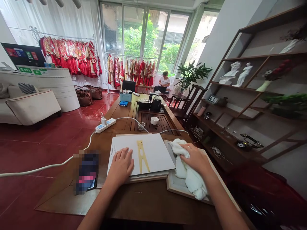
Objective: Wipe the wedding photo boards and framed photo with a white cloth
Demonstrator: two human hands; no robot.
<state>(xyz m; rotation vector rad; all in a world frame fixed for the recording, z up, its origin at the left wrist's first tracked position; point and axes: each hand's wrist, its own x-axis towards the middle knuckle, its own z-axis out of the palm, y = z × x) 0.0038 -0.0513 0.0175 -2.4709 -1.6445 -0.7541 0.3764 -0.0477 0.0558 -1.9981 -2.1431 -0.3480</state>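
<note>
- While the left hand (122,163) lay flat, gripping nothing, on a white board (157,150), the right hand (196,158) clutched a bunched white cloth (194,182) over a framed panel (176,189) on the counter (136,201).
- A yellow cutout (141,152) rested on the board.
- Wiping the panel appeared under way; another stroke called for a firm grip and steady frame.

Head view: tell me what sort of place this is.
Probably a costume shop or rental studio: the hanging red-and-gold garments, the curved white counter and the pale sofa suggest it.
</note>
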